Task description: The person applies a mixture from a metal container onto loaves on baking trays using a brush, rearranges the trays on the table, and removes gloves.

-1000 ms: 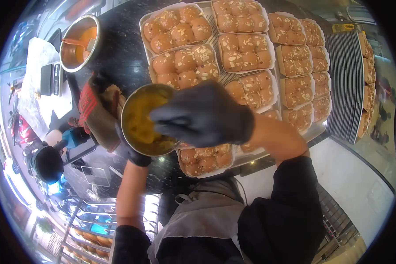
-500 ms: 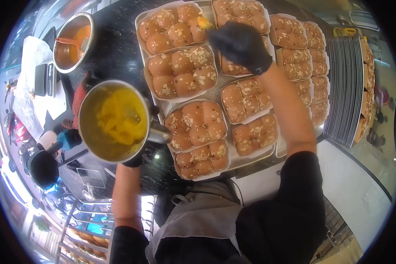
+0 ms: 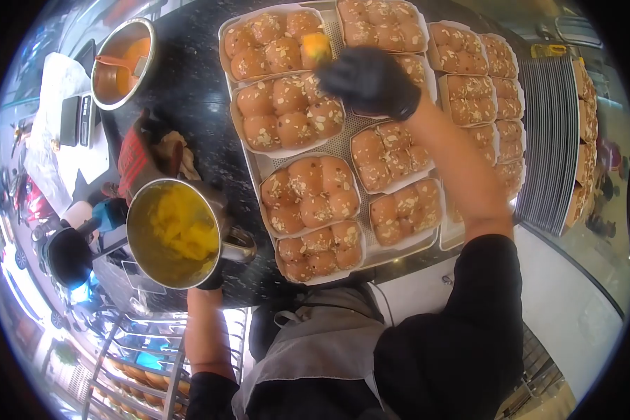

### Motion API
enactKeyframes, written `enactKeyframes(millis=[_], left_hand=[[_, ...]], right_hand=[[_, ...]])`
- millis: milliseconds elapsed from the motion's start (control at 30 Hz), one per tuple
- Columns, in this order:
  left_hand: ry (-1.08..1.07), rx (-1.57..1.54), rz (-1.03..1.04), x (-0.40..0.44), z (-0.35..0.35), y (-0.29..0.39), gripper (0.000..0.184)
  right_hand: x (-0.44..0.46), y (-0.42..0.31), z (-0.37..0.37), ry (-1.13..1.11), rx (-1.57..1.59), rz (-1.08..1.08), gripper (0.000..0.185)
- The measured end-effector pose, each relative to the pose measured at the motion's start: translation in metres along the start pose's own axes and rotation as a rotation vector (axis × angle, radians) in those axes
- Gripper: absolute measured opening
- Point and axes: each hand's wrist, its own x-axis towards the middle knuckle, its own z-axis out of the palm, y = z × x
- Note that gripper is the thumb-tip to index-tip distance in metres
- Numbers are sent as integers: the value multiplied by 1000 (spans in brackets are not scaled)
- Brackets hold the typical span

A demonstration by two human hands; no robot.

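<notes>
My right hand (image 3: pixel 367 80), in a black glove, is closed around what looks like a pastry brush (image 3: pixel 316 47); only its yellow-coated tip shows, and its handle is hidden. The tip is over the right end of the upper-left bun loaf (image 3: pixel 259 42), a cluster of glossy brown buns with flaked nuts in a paper case. My left hand (image 3: pixel 212 280), also gloved, is mostly hidden beneath a metal jug (image 3: pixel 138 245) and holds it tilted towards me. Inside the jug is a yellow, lumpy, butter-like mass (image 3: pixel 182 224). The jug's handle (image 3: pixel 239 246) points right.
More bun loaves (image 3: pixel 311 192) stand on perforated metal trays (image 3: pixel 259 166). Stacked trays (image 3: pixel 549 140) are at the right. On the dark counter (image 3: pixel 189 70) are a bowl (image 3: pixel 122 66) with orange liquid, a scale (image 3: pixel 77 120) and a red-and-dark cloth item (image 3: pixel 136 157). A rack (image 3: pixel 119 350) stands lower left.
The jug and my left hand have moved down, uncovering more of the cloth item. My right hand has shifted left and slightly down, and the brush tip has moved down over the upper-left loaf.
</notes>
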Motion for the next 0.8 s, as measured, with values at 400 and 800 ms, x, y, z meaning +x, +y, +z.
enactKeyframes(millis=[400, 800], left_hand=[[-390, 229, -72, -21, 33, 20, 52], [-135, -336, -198, -104, 121, 6, 47]], right_hand=[[7, -72, -58, 865, 569, 856, 25], [65, -276, -101, -128, 505, 482, 21]])
